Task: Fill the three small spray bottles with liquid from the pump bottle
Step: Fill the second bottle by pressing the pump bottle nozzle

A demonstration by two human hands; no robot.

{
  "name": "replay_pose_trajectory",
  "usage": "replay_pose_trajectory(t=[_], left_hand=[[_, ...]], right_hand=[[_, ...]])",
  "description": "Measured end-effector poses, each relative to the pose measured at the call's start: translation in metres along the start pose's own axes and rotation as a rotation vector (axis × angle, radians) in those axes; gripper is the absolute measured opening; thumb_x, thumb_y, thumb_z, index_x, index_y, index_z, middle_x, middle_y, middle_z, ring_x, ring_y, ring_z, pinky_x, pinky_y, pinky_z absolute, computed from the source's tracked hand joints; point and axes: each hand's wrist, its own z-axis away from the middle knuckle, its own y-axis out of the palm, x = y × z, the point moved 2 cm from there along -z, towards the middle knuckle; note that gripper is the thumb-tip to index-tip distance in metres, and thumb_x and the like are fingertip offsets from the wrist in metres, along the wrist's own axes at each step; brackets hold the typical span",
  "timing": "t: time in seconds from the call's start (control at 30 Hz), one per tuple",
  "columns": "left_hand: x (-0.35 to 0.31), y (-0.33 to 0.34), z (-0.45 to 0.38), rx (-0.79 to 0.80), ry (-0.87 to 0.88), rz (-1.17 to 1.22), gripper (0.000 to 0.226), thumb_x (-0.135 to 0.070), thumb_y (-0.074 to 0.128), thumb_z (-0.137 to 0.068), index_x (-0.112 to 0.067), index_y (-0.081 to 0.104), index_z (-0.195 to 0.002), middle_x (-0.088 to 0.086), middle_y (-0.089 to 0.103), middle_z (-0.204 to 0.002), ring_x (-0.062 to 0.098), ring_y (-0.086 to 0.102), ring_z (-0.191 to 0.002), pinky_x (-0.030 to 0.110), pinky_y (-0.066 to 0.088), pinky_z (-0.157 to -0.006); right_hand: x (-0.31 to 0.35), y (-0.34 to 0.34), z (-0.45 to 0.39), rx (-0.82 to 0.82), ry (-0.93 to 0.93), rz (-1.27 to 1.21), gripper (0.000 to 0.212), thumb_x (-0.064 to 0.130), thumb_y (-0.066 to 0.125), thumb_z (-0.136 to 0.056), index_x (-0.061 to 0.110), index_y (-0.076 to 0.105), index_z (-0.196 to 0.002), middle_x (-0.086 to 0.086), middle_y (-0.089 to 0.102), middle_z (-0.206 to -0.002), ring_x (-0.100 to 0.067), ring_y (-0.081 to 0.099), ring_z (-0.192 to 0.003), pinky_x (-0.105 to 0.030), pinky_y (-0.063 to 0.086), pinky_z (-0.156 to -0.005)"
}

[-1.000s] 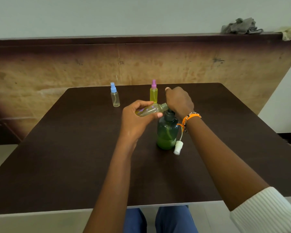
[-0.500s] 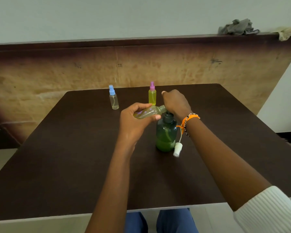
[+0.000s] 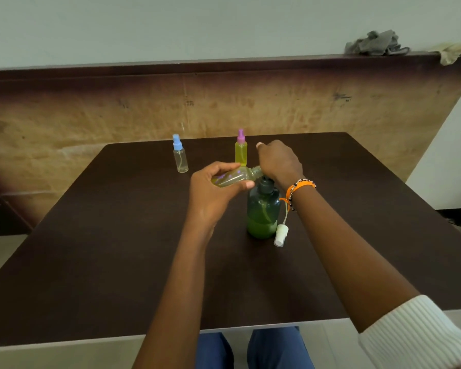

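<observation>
The dark green pump bottle (image 3: 263,214) stands mid-table, holding green liquid in its lower part. My right hand (image 3: 278,159) covers and presses its pump head. My left hand (image 3: 213,193) holds an uncapped small spray bottle (image 3: 236,177) tilted on its side, its open neck against the pump's spout; yellow-green liquid shows inside. This bottle's white spray cap (image 3: 280,235) with its tube lies beside the pump bottle's base. Farther back stand a capped pink-topped bottle (image 3: 241,151) full of yellow liquid and a blue-topped clear bottle (image 3: 179,157) that looks empty.
The dark brown table (image 3: 104,249) ends near me at a pale front edge. A wooden panel wall (image 3: 91,115) rises behind it, with a ledge carrying a grey cloth (image 3: 373,43) at the upper right. My knees in blue trousers show below the table edge.
Both hands stay on the pump bottle and the tilted small bottle; the view shifted slightly. The small bottle's tilt and position barely changed.
</observation>
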Motion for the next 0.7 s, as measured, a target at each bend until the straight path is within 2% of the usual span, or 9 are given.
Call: replay_pose_trajectory(t=[0.13,0.23,0.33,0.43,0.57,0.7], left_hand=[[-0.004,0.0,-0.002,0.006,0.006,-0.009,0.034,-0.001,0.082,-0.064,-0.014,0.07,-0.093,-0.012,0.067,-0.081,-0.011,0.062,-0.068,0.005,0.046,-0.062],[-0.009,0.0,-0.003,0.003,0.025,-0.003,0.035,-0.001,0.082,-0.064,-0.011,0.07,-0.095,-0.012,0.066,-0.08,-0.012,0.061,-0.067,0.004,0.044,-0.06],[-0.007,0.002,-0.003,0.005,0.026,0.002,0.036,0.0,0.081,-0.064,-0.009,0.069,-0.097,-0.01,0.067,-0.081,-0.012,0.061,-0.067,0.005,0.044,-0.06],[-0.001,0.003,0.0,-0.005,0.007,0.014,0.036,0.0,0.081,-0.065,-0.009,0.069,-0.097,-0.01,0.067,-0.081,-0.01,0.062,-0.068,0.006,0.045,-0.061],[-0.001,0.001,0.001,-0.001,0.0,0.002,0.036,-0.001,0.082,-0.064,-0.009,0.07,-0.097,-0.013,0.066,-0.081,-0.012,0.062,-0.069,0.006,0.046,-0.062],[-0.009,0.0,-0.002,0.004,0.019,-0.014,0.035,-0.003,0.083,-0.063,-0.012,0.07,-0.095,-0.013,0.067,-0.082,-0.012,0.061,-0.069,0.007,0.047,-0.065]], right_hand=[[0.008,-0.008,0.003,0.031,-0.025,0.068,0.038,0.037,0.031,-0.098,0.01,0.057,-0.099,-0.01,0.06,-0.109,-0.03,0.052,-0.099,-0.048,0.031,-0.104],[0.014,-0.013,0.0,0.047,-0.017,0.082,0.037,0.037,0.03,-0.099,0.011,0.056,-0.095,-0.005,0.053,-0.095,-0.024,0.045,-0.089,-0.046,0.029,-0.103],[0.006,-0.008,-0.005,0.064,0.016,-0.019,0.032,0.038,0.034,-0.097,0.012,0.05,-0.089,-0.01,0.058,-0.104,-0.03,0.053,-0.098,-0.048,0.036,-0.102],[0.002,0.0,-0.001,0.08,0.074,-0.098,0.022,0.034,0.039,-0.094,0.016,0.051,-0.093,-0.013,0.059,-0.107,-0.034,0.055,-0.102,-0.05,0.038,-0.102],[0.003,0.0,0.003,0.101,0.074,-0.096,0.028,0.037,0.038,-0.093,0.014,0.055,-0.096,-0.01,0.06,-0.103,-0.032,0.056,-0.102,-0.052,0.037,-0.102],[0.011,-0.007,0.003,0.114,0.048,-0.037,0.04,0.044,0.034,-0.095,0.01,0.052,-0.084,-0.01,0.057,-0.099,-0.03,0.053,-0.097,-0.051,0.034,-0.104]])
